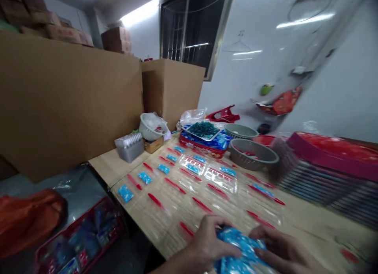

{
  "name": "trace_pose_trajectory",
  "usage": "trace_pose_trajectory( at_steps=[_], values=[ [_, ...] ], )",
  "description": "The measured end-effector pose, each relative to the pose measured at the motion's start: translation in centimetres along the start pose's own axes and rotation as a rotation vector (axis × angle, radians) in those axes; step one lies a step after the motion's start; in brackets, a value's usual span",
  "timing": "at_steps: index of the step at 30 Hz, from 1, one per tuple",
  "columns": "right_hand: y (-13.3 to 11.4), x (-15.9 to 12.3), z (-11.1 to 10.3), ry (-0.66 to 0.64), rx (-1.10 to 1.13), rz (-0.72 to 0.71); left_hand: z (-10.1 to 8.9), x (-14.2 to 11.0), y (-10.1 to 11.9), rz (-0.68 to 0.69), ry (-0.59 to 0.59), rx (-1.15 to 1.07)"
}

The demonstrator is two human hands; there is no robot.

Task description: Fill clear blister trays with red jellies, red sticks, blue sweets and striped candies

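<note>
Low in the head view, my left hand point(208, 244) and my right hand point(280, 250) both grip a crumpled blue-and-white plastic packet point(240, 252), which is blurred by motion. Its lower part runs out of the frame. Spread across the wooden table point(109, 167) ahead of my hands are rows of red sticks in clear plastic sleeves point(175, 185), with small blue packets point(125, 193) among them. The nearest red stick point(186, 228) lies just beyond my left hand.
Tall cardboard boxes point(67, 100) line the table's far left side. A red tray of blue packs point(85, 238) sits below the near left edge, beside an orange bag point(26, 222). Grey baskets point(252, 153) and a stack of red-edged trays point(330, 171) stand to the right.
</note>
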State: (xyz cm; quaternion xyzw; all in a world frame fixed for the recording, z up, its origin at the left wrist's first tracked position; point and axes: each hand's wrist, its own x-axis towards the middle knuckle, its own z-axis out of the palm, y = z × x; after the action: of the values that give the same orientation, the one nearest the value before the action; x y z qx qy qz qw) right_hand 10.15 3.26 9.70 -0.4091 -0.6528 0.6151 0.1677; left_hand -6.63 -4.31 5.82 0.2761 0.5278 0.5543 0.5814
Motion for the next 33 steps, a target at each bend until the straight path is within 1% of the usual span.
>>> trace_pose_trajectory(
  at_steps=[1, 3, 6, 9, 11, 13, 14, 16, 18, 19, 21, 22, 23, 25, 27, 28, 30, 33],
  values=[
    [-1.0, 1.5, 1.7, -0.06, 0.003, 0.014, -1.9, -0.6, 0.1, 0.013, 0.068, -0.054],
    [-2.5, 4.3, 4.9, -0.124, 0.016, 0.04, -5.6, -2.1, 0.5, 0.008, 0.199, -0.164],
    [-2.9, 7.8, 9.4, -0.162, 0.074, 0.037, -11.1, -5.0, 1.2, 0.01, 0.42, -0.298],
    [-1.5, 9.8, 13.7, -0.179, 0.142, 0.019, -16.5, -8.2, 1.5, 0.032, 0.519, -0.36],
    [0.0, 10.3, 16.2, -0.184, 0.168, 0.019, -19.5, -10.1, 1.0, -0.003, 0.576, -0.39],
    [1.6, 10.3, 18.3, -0.188, 0.165, 0.026, -21.7, -11.5, 0.3, -0.062, 0.633, -0.437],
    [2.4, 10.3, 19.0, -0.195, 0.15, 0.032, -22.3, -11.9, -0.2, -0.088, 0.657, -0.462],
    [3.6, 10.2, 20.2, -0.209, 0.092, 0.036, -22.8, -12.2, -1.0, -0.121, 0.685, -0.493],
    [4.2, 9.9, 20.9, -0.167, -0.018, -0.015, -22.4, -12.0, -1.4, -0.137, 0.682, -0.512],
    [4.3, 9.8, 21.1, -0.113, -0.089, -0.072, -22.1, -11.7, -1.4, -0.138, 0.663, -0.517],
    [3.8, 9.3, 21.4, 0.007, -0.218, -0.207, -21.2, -11.1, -1.2, -0.12, 0.587, -0.527],
    [3.3, 9.0, 21.5, 0.036, -0.251, -0.265, -20.8, -10.7, -1.0, -0.102, 0.539, -0.526],
    [2.7, 8.6, 21.5, 0.03, -0.252, -0.306, -20.4, -10.3, -0.8, -0.086, 0.49, -0.52],
    [1.4, 8.0, 21.6, -0.063, -0.185, -0.352, -19.7, -9.5, -0.5, -0.075, 0.415, -0.506],
    [0.2, 7.5, 21.4, -0.155, -0.112, -0.406, -19.2, -8.6, -0.3, -0.105, 0.396, -0.503],
    [-0.2, 7.4, 21.2, -0.174, -0.102, -0.437, -19.0, -8.1, -0.3, -0.132, 0.397, -0.508],
    [-0.8, 7.5, 20.5, -0.178, -0.132, -0.498, -18.6, -7.0, -0.1, -0.188, 0.399, -0.524],
    [-0.9, 8.2, 19.1, -0.149, -0.189, -0.557, -18.0, -5.3, 0.7, -0.228, 0.352, -0.544]
  ],
)
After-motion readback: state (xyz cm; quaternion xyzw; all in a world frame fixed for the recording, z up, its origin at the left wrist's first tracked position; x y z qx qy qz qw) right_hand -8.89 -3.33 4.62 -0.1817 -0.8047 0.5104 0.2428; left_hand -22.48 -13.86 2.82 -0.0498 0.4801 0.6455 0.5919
